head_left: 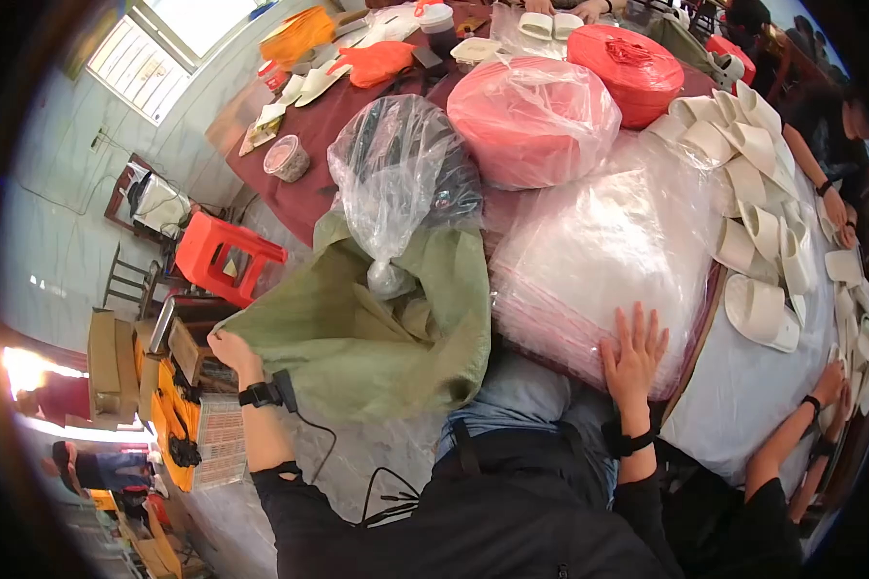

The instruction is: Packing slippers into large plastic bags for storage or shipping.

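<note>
My left hand (230,349) is closed on the rim of a green woven sack (357,357), holding its mouth wide. Over the sack's far side lies a knotted clear plastic bag (396,164) with dark contents that I cannot make out. My right hand (635,349) rests flat, fingers spread, on a stack of clear plastic bags (599,251) with pinkish edges. Just beyond that stack sits a big red roll (531,121) wrapped in clear plastic.
A second red roll (628,72) stands farther back. Cream slippers (758,309) are heaped on the right, where co-workers' hands (830,381) work. A red stool (222,256) stands at left. On the dark red tablecloth are a plastic tub (286,157) and an orange bag (377,63).
</note>
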### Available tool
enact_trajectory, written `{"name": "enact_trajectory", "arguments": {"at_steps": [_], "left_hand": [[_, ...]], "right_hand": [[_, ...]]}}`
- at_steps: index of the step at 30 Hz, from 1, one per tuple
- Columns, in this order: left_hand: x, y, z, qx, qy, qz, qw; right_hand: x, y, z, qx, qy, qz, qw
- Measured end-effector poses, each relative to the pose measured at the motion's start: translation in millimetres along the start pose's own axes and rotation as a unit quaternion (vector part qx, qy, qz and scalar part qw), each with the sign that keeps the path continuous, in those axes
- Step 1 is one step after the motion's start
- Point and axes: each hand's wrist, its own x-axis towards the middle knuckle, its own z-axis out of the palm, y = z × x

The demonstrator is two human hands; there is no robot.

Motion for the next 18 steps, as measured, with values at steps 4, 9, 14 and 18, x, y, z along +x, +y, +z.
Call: {"name": "enact_trajectory", "arguments": {"at_steps": [4,9,14,18], "left_hand": [[-25.1,43.7,-2.7,0.393,-0.093,0.165,0.9],[-32.4,75.8,10.2,0.496,-0.077,0.155,0.851],[-102.6,97.0,48.6,0.33,-0.104,0.535,0.771],[-191.6,116.5,65.2,0.175,-0.652,0.275,0.685]], "right_hand": [[1.2,9.6,-1.3,-0.011,-0.002,0.011,1.0],[2.5,15.4,-11.9,-0.01,0.009,0.025,1.0],[-3.1,19.7,6.3,0.012,0.009,0.019,1.0],[-5.1,16.0,-4.3,0.019,-0.007,0.023,1.0]]}}
